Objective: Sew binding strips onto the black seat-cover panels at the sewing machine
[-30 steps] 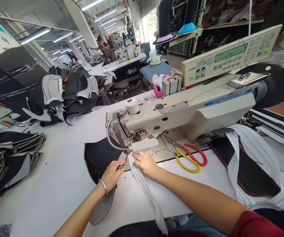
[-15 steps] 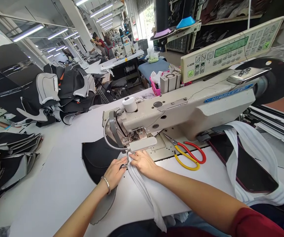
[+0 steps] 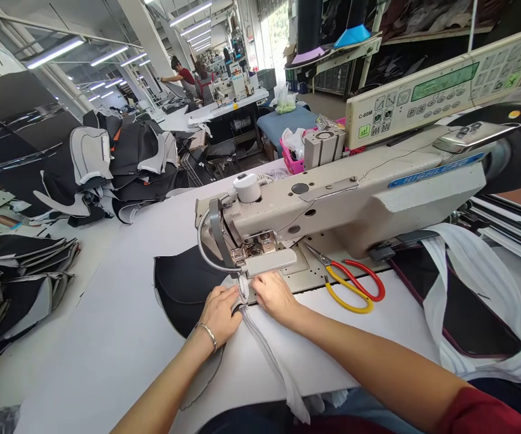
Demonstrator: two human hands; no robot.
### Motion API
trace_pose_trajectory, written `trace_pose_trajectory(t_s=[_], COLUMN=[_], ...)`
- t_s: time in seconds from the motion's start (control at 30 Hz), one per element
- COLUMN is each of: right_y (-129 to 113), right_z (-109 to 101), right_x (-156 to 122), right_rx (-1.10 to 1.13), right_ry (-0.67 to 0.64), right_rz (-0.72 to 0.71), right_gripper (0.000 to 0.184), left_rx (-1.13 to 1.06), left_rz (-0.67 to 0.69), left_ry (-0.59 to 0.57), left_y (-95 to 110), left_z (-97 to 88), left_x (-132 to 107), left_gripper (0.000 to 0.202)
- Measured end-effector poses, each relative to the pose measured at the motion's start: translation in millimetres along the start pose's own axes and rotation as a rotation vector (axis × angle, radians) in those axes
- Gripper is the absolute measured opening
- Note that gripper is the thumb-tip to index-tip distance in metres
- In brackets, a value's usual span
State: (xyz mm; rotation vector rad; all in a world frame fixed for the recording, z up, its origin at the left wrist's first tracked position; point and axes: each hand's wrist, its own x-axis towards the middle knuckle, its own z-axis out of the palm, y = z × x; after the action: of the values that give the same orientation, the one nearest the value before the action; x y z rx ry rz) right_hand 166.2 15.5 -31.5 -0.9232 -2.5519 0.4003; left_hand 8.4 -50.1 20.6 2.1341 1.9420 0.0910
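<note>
My left hand (image 3: 219, 313) lies palm down, fingers stretched out and close together, on the edge of the black fabric piece (image 3: 179, 283), just in front of the needle end of the sewing machine (image 3: 324, 208). My right hand (image 3: 276, 298) is on the other side of the white tape (image 3: 269, 355), fingers curled – I can't tell whether they pinch its edge or just rest beside it. The tape's upper end is bunched between my hands, and the rest trails down over the white tabletop (image 3: 120, 325) toward me. The black piece spreads flat to the left of the needle end, its grey part showing below my left wrist. Right of my right hand lie the scissors (image 3: 351, 289) – blades on the machine's metal bed, red and yellow handles toward the phone (image 3: 482, 319)
</note>
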Motion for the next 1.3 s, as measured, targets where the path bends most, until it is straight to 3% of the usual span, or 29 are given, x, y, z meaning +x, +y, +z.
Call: trace_pose_trajectory(t_s=[0.07,0.17,0.37,0.6,0.8,0.97,1.13,1.3], right_y=[4.6,9.4,4.6,-1.7,-1.8,2.4,21.8,33.2], right_z=[0.0,3.8,12.5,7.1,6.8,5.9,-5.0,-19.3], right_x=[3.7,9.8,12.2,9.5,7.0,14.8,16.4,11.0], right_rx=[0.015,0.074,0.086,-0.037,0.104,0.152,0.222,0.219], right_ry=[-0.039,-0.104,-0.059,-0.076,-0.140,-0.142,-0.135,-0.152], right_rz=[0.055,0.027,-0.034,-0.110,-0.328,-0.262,-0.206,-0.150], right_gripper=[0.016,0.017,0.018,0.022,0.025,0.021,0.013,0.019], left_rx=[-0.002,-0.011,-0.028,-0.033,-0.016,-0.003,0.025,0.034], left_rz=[0.021,0.064,0.155,0.017,-0.013,-0.052,-0.126,-0.131], left_ry=[0.047,0.095,0.211,0.159,0.150,0.157,0.149,0.156], left_y=[-2.3,-5.9,-9.5,-6.5,-7.7,-5.4,14.6,31.2], left_z=[6.0,12.9,20.5,23.7,29.2,29.5,25.3,27.6], left_x=[-2.5,-5.9,-10.8,-8.7,-9.0,0.1,22.5,32.6], left_gripper=[0.047,0.049,0.047,0.060,0.057,0.054,0.040,0.045])
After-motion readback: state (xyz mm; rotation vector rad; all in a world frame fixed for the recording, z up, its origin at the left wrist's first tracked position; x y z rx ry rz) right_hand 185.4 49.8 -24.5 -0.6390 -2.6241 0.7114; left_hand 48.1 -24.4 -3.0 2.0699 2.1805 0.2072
